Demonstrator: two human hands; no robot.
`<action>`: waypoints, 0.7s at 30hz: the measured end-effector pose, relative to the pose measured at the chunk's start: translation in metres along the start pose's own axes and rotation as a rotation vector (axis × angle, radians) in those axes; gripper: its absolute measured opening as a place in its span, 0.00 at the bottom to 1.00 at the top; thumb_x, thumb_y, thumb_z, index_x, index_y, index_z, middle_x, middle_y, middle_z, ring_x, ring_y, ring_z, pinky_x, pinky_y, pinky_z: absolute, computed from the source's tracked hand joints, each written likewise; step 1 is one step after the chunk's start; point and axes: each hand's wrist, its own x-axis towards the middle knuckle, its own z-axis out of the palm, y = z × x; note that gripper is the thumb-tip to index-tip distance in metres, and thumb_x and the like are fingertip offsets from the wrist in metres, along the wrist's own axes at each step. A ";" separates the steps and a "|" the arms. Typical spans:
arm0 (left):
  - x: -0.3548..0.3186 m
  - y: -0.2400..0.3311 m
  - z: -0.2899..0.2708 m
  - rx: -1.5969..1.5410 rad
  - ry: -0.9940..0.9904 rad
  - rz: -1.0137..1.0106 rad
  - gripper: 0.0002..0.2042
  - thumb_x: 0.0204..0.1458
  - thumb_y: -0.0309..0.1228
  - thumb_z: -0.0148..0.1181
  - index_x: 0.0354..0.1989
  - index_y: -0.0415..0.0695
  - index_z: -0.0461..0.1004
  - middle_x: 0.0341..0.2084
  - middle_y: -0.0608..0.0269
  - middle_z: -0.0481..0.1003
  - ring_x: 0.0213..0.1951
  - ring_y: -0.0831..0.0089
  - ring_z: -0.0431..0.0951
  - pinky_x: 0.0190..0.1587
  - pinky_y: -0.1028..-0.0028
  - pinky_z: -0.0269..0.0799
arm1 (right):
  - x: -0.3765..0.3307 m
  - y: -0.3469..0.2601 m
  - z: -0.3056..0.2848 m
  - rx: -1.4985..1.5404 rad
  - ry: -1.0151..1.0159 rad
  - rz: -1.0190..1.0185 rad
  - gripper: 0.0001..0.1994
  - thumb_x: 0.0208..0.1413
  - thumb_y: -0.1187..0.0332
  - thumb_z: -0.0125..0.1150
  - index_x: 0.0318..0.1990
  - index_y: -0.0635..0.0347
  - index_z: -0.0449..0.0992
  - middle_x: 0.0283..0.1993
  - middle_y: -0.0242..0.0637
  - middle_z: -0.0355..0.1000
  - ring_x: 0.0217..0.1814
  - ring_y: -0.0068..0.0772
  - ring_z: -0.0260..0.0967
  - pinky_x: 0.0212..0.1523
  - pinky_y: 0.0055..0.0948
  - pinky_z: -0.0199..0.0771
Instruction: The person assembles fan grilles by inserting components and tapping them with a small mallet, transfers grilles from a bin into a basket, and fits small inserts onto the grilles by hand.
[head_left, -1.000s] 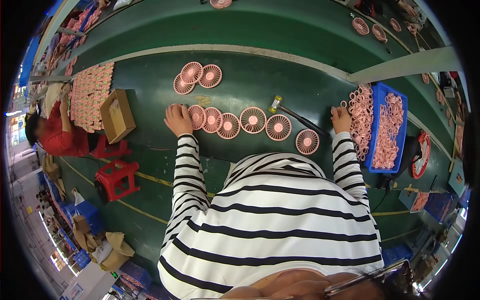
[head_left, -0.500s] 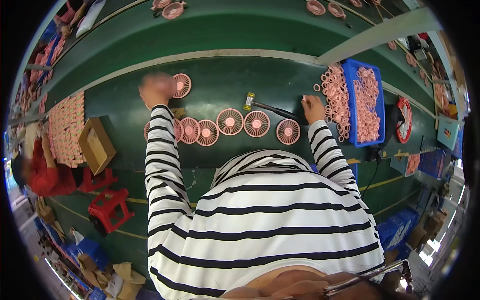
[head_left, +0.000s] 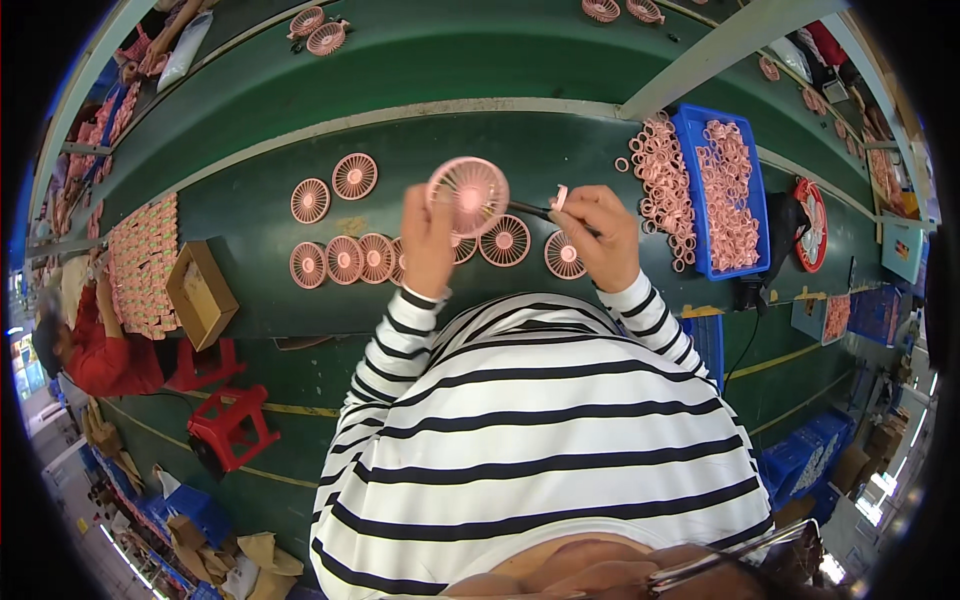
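Observation:
My left hand [head_left: 428, 245] is closed on the edge of a pink round fan grille [head_left: 468, 195], lifted above the table and slightly blurred. Just to its right, my right hand [head_left: 605, 240] pinches a small pink ring [head_left: 561, 196] between thumb and fingers. Between the hands shows the dark handle [head_left: 530, 211] of a hammer; the grille covers its head. Below my hands runs a row of more pink grilles [head_left: 504, 240], partly hidden by my left hand. Two other grilles [head_left: 355, 176] lie at the far left.
Loose pink rings [head_left: 668, 190] are heaped beside a blue bin [head_left: 690, 125] of rings at right. Farther right stands a red round-framed thing [head_left: 818, 225]. A cardboard box [head_left: 205, 310] sits at left, near a person in red [head_left: 110, 350] and a red stool [head_left: 225, 430].
My left hand has come from the far left toward the middle, bringing a grille. The right hand has moved left from near the ring heap and now shows a ring in its fingers.

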 end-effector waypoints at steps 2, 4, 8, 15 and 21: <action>-0.018 0.022 0.015 -0.169 -0.090 -0.156 0.13 0.64 0.38 0.47 0.37 0.39 0.67 0.30 0.66 0.68 0.32 0.82 0.64 0.35 0.80 0.64 | -0.003 -0.019 -0.002 0.002 -0.013 -0.031 0.06 0.46 0.73 0.68 0.33 0.59 0.80 0.33 0.38 0.73 0.31 0.34 0.72 0.30 0.27 0.72; -0.026 0.036 0.021 -0.208 -0.191 -0.176 0.15 0.65 0.40 0.45 0.40 0.39 0.67 0.33 0.65 0.69 0.35 0.84 0.65 0.37 0.81 0.64 | -0.003 -0.029 -0.003 0.005 -0.021 -0.154 0.06 0.44 0.72 0.69 0.31 0.59 0.79 0.31 0.37 0.73 0.29 0.35 0.72 0.28 0.28 0.71; -0.040 0.052 0.030 -0.286 -0.228 -0.180 0.16 0.65 0.41 0.43 0.46 0.38 0.65 0.35 0.66 0.70 0.36 0.83 0.67 0.41 0.81 0.67 | -0.003 -0.042 -0.005 -0.029 -0.028 -0.323 0.06 0.40 0.75 0.70 0.29 0.60 0.79 0.31 0.37 0.74 0.28 0.34 0.71 0.28 0.28 0.70; -0.061 0.053 0.050 -0.485 -0.182 -0.154 0.11 0.58 0.20 0.48 0.48 0.36 0.58 0.38 0.58 0.70 0.38 0.80 0.71 0.39 0.80 0.70 | -0.009 -0.032 0.012 -0.190 0.017 -0.229 0.06 0.47 0.71 0.66 0.27 0.59 0.72 0.26 0.37 0.68 0.27 0.41 0.67 0.28 0.35 0.67; -0.061 0.045 0.054 -0.518 -0.174 -0.153 0.12 0.55 0.18 0.49 0.46 0.38 0.58 0.44 0.56 0.69 0.42 0.76 0.74 0.43 0.76 0.74 | -0.008 -0.029 0.016 -0.220 0.097 -0.189 0.08 0.49 0.67 0.64 0.35 0.58 0.74 0.36 0.37 0.71 0.43 0.41 0.69 0.45 0.39 0.64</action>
